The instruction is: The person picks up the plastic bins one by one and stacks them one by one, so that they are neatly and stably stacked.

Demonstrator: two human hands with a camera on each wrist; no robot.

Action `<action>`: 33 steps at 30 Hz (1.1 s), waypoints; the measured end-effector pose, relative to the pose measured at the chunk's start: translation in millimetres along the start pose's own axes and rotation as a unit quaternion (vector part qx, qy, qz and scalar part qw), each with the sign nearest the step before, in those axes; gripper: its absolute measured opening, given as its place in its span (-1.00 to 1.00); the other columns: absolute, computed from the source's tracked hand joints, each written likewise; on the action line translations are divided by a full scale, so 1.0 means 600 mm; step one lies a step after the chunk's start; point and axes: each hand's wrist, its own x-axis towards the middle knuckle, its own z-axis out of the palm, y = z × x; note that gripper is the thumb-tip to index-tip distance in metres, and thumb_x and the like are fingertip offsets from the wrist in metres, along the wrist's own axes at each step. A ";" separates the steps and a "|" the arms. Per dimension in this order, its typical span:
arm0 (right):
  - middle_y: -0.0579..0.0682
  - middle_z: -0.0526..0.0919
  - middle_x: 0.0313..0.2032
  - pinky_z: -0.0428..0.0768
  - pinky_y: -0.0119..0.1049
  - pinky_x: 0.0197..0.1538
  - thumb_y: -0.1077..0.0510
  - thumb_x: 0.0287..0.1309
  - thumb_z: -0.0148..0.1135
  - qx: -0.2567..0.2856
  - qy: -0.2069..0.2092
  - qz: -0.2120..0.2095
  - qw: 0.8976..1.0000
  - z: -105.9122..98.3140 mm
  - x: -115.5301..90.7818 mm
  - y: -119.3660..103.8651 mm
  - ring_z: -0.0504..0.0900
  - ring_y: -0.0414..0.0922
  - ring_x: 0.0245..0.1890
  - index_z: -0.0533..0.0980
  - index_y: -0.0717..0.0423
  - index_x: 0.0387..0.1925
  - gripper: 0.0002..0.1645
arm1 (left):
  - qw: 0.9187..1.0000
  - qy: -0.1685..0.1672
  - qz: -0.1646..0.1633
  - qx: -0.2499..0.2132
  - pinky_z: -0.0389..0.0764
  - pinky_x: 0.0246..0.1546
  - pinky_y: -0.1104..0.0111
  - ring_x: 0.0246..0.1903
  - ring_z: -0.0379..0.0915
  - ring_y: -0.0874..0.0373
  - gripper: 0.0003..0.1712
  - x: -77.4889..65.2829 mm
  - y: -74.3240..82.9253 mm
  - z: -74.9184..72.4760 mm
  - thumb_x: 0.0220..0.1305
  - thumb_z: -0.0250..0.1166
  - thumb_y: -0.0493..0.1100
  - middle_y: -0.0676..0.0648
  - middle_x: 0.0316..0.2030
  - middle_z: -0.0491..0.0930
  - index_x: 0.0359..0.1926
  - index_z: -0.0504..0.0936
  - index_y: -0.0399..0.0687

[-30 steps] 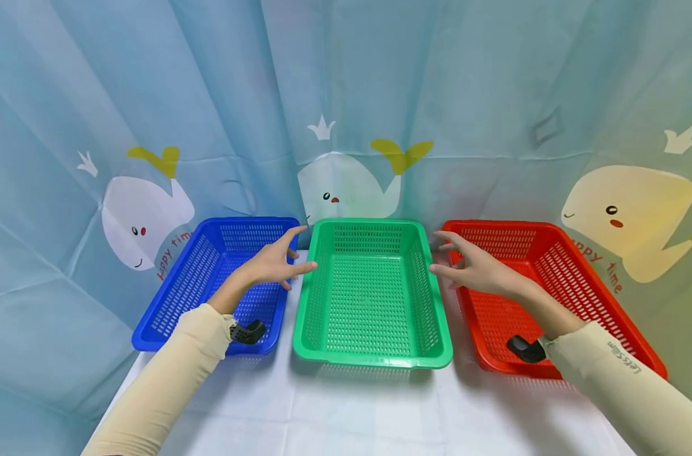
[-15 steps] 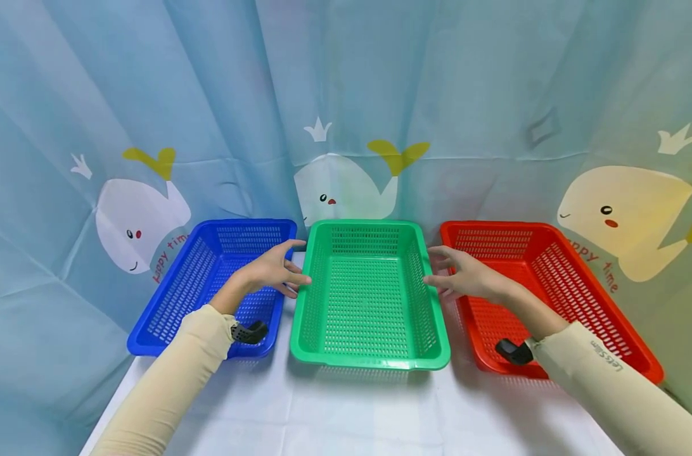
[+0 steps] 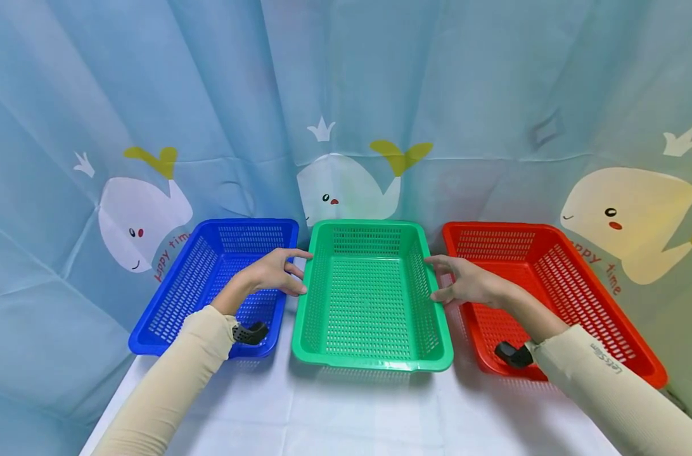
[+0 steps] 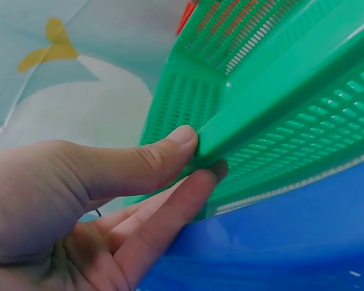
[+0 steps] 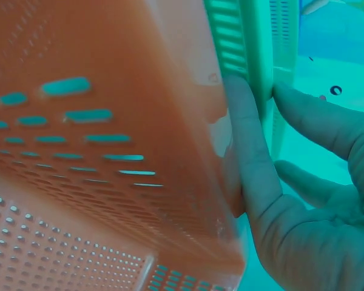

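Green perforated plastic basket point(image 3: 371, 297), held at both long rims, middle of three on a white table point(image 3: 346, 411).

Left hand point(image 3: 272, 273): thumb on top of the left rim, fingers point(image 4: 170, 221) curled beneath it, pinching the edge. Right hand point(image 3: 466, 282): thumb and fingers closed on the right rim in the same manner. Blue perforated plastic basket point(image 3: 209, 278) just beside on the left; red perforated plastic basket point(image 3: 557, 278) just beside on the right. Backdrop: pale blue curtain point(image 3: 209, 95) printed with whales. Both forearms in cream sleeves.
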 end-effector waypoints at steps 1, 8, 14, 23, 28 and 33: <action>0.47 0.19 0.39 0.72 0.15 -0.01 0.35 0.25 0.39 0.000 -0.001 -0.001 1.000 0.000 0.000 0.001 0.75 0.06 -0.19 0.00 0.30 0.59 0.05 | 1.000 0.001 0.000 0.004 0.77 -0.13 0.11 -0.24 0.76 -0.08 -0.05 0.001 -0.001 0.000 0.18 0.46 -0.46 -0.40 0.06 0.60 0.54 0.24 -0.24; 0.48 0.20 0.39 0.70 0.18 0.00 0.36 0.26 0.38 0.004 -0.003 -0.005 1.000 -0.001 0.001 0.003 0.73 0.10 -0.09 -0.01 0.32 0.58 0.03 | 1.000 0.009 0.000 0.014 0.77 -0.14 0.12 -0.28 0.76 -0.05 -0.07 0.003 -0.003 0.001 0.17 0.48 -0.45 -0.36 0.02 0.58 0.53 0.27 -0.24; 0.47 0.22 0.38 0.70 0.18 0.00 0.36 0.27 0.37 0.004 0.000 -0.006 1.000 0.000 0.000 0.004 0.71 0.12 -0.06 -0.01 0.32 0.58 0.02 | 1.000 0.010 0.001 0.018 0.77 -0.18 0.19 -0.28 0.75 -0.03 -0.06 0.003 -0.002 0.003 0.17 0.48 -0.44 -0.36 0.02 0.58 0.53 0.27 -0.24; 0.45 0.26 0.36 0.72 0.13 -0.01 0.32 0.27 0.39 -0.023 0.010 -0.011 1.000 0.002 -0.005 0.004 0.72 0.08 -0.08 0.03 0.31 0.58 0.01 | 1.000 0.012 -0.002 0.023 0.77 -0.18 0.16 -0.31 0.74 -0.02 -0.05 0.004 0.000 0.004 0.16 0.48 -0.46 -0.37 -0.07 0.56 0.53 0.28 -0.23; 0.40 0.29 0.36 0.74 0.08 -0.03 0.30 0.26 0.41 -0.032 0.026 -0.015 0.999 0.000 -0.010 0.001 0.76 0.06 -0.14 0.07 0.27 0.58 0.01 | 1.000 0.019 0.007 0.017 0.77 -0.16 0.08 -0.33 0.74 -0.02 -0.06 0.001 0.002 0.003 0.16 0.47 -0.47 -0.39 -0.06 0.53 0.53 0.28 -0.20; 0.38 0.30 0.35 0.76 0.01 -0.07 0.29 0.26 0.41 -0.040 0.040 -0.035 0.998 -0.005 -0.024 -0.010 0.76 0.05 -0.14 0.07 0.26 0.58 0.00 | 0.999 0.024 0.011 -0.018 0.77 -0.18 0.01 -0.32 0.74 -0.08 -0.05 -0.006 0.004 0.005 0.19 0.44 -0.51 -0.35 -0.05 0.48 0.55 0.27 -0.15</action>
